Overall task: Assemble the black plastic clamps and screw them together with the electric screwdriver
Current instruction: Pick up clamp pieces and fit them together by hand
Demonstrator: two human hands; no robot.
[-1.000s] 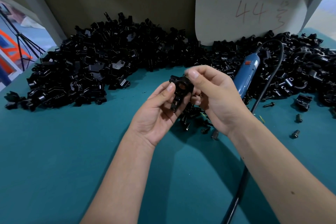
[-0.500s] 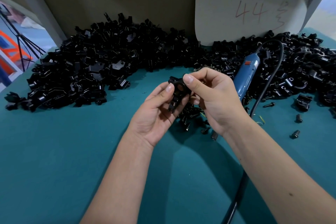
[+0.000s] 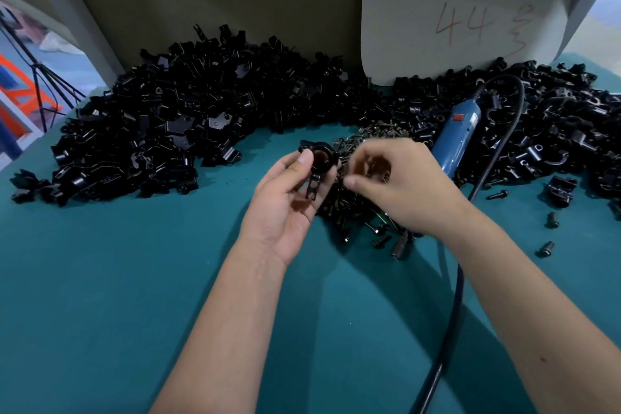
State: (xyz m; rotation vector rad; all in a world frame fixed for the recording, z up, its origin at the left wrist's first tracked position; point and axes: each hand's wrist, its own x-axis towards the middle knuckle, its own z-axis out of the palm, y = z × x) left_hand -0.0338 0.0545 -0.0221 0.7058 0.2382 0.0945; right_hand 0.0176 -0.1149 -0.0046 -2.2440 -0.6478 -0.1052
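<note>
My left hand point(image 3: 285, 205) holds a black plastic clamp point(image 3: 319, 158) upright between thumb and fingers, its round opening facing me. My right hand point(image 3: 396, 185) is off the clamp, just to its right. Its curled fingers hover over a heap of small black screws point(image 3: 349, 212). Motion blur hides whether they pinch a screw. The blue electric screwdriver point(image 3: 460, 138) lies on the teal table point(image 3: 100, 279) behind my right hand, untouched.
A big pile of black clamp parts point(image 3: 188, 118) fills the back left, and another pile point(image 3: 571, 131) the back right. The screwdriver's black cable point(image 3: 450, 312) runs toward me under my right forearm. Loose screws point(image 3: 544, 249) lie at right. A white board point(image 3: 463, 17) leans against the wall.
My right hand has let go of the clamp and moved right and down over the screw heap. The left hand keeps the clamp, now tilted more upright.
</note>
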